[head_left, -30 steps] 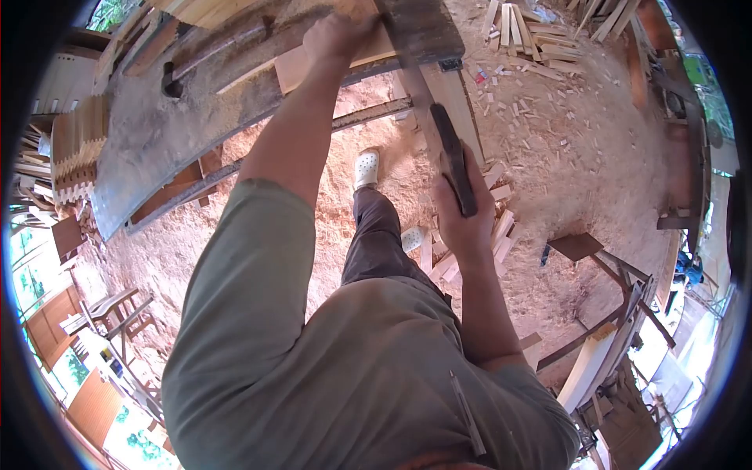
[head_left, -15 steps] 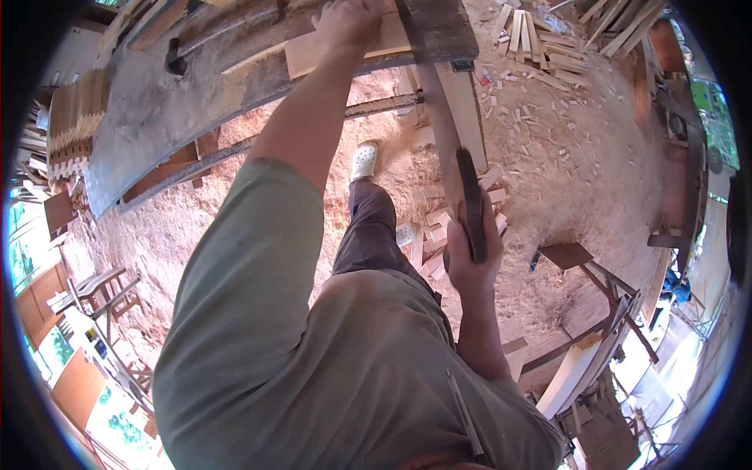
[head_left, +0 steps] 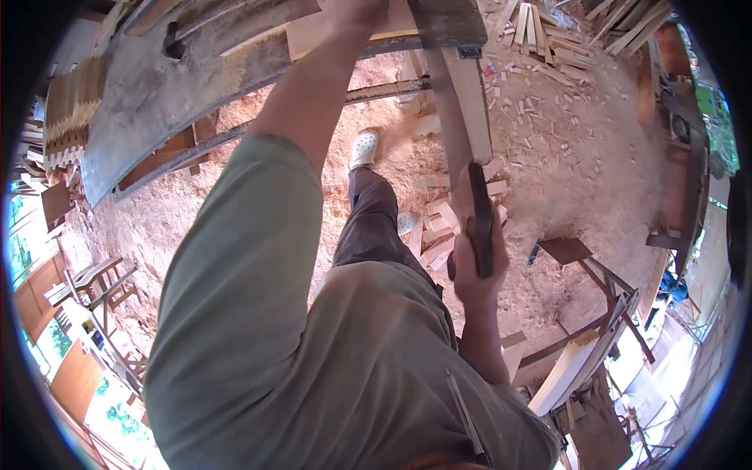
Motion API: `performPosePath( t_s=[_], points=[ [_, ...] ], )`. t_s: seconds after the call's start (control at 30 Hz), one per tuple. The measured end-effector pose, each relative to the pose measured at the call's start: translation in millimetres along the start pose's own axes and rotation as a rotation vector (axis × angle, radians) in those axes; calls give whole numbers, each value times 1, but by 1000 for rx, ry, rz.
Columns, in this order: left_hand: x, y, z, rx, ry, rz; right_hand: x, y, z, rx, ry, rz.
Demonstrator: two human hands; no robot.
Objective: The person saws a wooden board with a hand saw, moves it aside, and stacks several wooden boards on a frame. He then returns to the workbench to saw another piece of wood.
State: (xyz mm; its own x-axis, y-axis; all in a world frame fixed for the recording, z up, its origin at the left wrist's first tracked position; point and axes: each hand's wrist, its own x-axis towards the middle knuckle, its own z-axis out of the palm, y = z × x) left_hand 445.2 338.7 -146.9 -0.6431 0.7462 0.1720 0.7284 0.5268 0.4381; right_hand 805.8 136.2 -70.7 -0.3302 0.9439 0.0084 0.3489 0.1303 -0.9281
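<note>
A hand saw (head_left: 448,110) crosses the right end of the workbench (head_left: 235,86), its blade blurred by motion. Around its dark handle (head_left: 481,223) my right hand (head_left: 476,270) is closed, low on the right of my body. At the top edge of the view, my left hand (head_left: 352,14) rests on a light wooden board (head_left: 309,35) lying on the bench, left of the blade. The fingers of this hand are cut off by the frame's edge.
Offcuts (head_left: 439,227) lie on the dusty floor below the saw. A pile of wood strips (head_left: 536,35) is at the upper right, and stacked zigzag-edged pieces (head_left: 74,110) stand at the left. A wooden frame (head_left: 611,313) stands at the lower right.
My right hand and the saw handle have moved down and slightly right, drawing the saw back toward me. The bench and my left hand appear slightly higher in view.
</note>
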Motion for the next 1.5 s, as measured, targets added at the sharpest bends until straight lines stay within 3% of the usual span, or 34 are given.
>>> performPosePath(
  t_s=[0.07,0.13,0.17,0.2,0.27,0.33,0.4,0.5,0.53,0.6,0.67,0.7,0.8,0.93,1.03,1.07,1.2,1.3,1.4,1.5],
  points=[
    [-2,1,2,-21,34,-36,85,-6,41,90,-53,108],
    [-1,5,1,-55,88,-65,143,-31,61,66,-115,81],
    [0,-1,-1,59,26,50,143,-30,62,68,-107,73],
    [-1,-5,-2,174,-42,167,139,-26,63,90,-107,88],
    [-1,-4,-5,186,-37,175,115,-9,58,109,-53,57],
    [-2,-2,2,202,-45,175,51,-6,31,36,-47,230],
    [3,-6,16,35,83,-5,0,-8,4,50,-46,133],
    [8,-16,36,101,225,43,-5,-11,-3,23,-55,58],
    [5,-13,30,100,219,50,17,1,10,43,-33,-23],
    [0,-2,9,176,-7,69,85,-3,46,103,-58,105],
    [5,-5,15,85,76,-2,138,-17,64,96,-112,87],
    [5,-8,19,-6,149,-83,136,-16,63,99,-109,79],
    [4,-16,25,118,118,10,102,0,53,124,-68,15],
    [-2,-6,15,128,5,-31,-10,-10,0,60,-66,202],
    [5,-8,21,168,37,-39,0,-8,-2,-27,-88,96],
    [4,-8,21,171,34,-55,27,-1,15,-8,-37,5],
    [-3,1,6,145,-10,-50,154,-5,78,151,-79,70],
    [-3,-1,2,161,-43,-13,133,-2,73,137,-32,40],
    [1,-7,16,114,47,-35,35,4,33,119,-7,142],
    [-2,-7,13,142,12,-1,-31,-9,-9,28,-68,230]
  ],
)
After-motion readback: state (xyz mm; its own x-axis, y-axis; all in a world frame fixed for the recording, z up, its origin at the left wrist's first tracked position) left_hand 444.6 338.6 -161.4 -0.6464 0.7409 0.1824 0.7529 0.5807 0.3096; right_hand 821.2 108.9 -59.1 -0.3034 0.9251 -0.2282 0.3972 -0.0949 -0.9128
